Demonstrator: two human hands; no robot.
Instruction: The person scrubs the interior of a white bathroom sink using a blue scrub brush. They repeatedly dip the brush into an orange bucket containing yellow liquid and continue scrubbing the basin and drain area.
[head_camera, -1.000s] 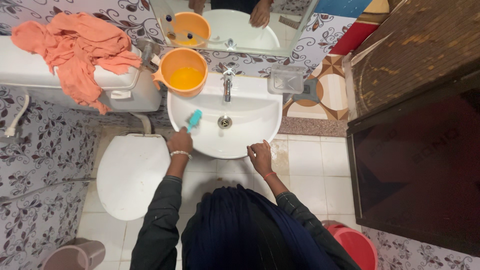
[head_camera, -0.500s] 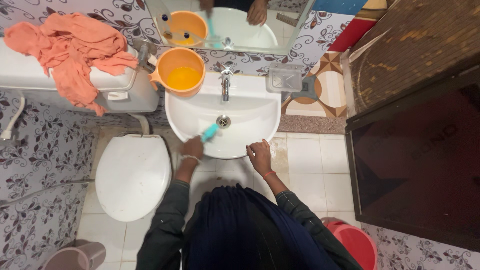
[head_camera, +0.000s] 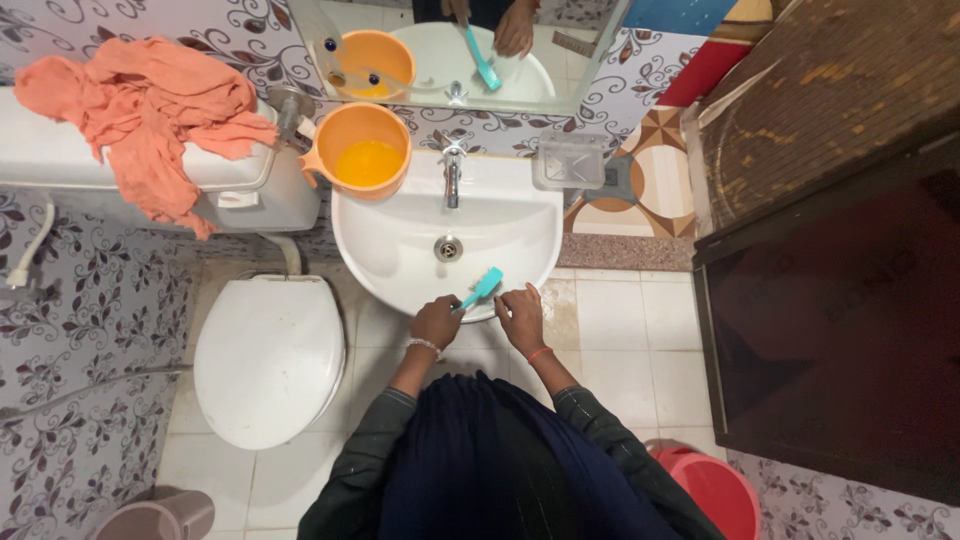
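I look straight down on a white wash basin (head_camera: 520, 225) with a chrome tap (head_camera: 452, 172) and a drain (head_camera: 447, 248). My left hand (head_camera: 435, 322) grips a teal brush (head_camera: 480, 287) and presses its head against the basin's front inner wall. My right hand (head_camera: 521, 315) rests on the front rim just right of the brush, fingers curled on the edge and holding nothing. An orange mug (head_camera: 362, 150) with orange liquid stands on the basin's back left corner.
A closed white toilet (head_camera: 268, 358) sits left of the basin, and an orange cloth (head_camera: 145, 110) lies on its cistern. A clear soap dish (head_camera: 570, 160) is at the basin's right. A mirror (head_camera: 460, 45) hangs above. A dark cabinet (head_camera: 830, 300) and a red bucket (head_camera: 715, 495) stand at right.
My left hand has swept the brush from the basin's left inner wall along the front toward the right, ending beside my right hand. The right hand has stayed on the rim.
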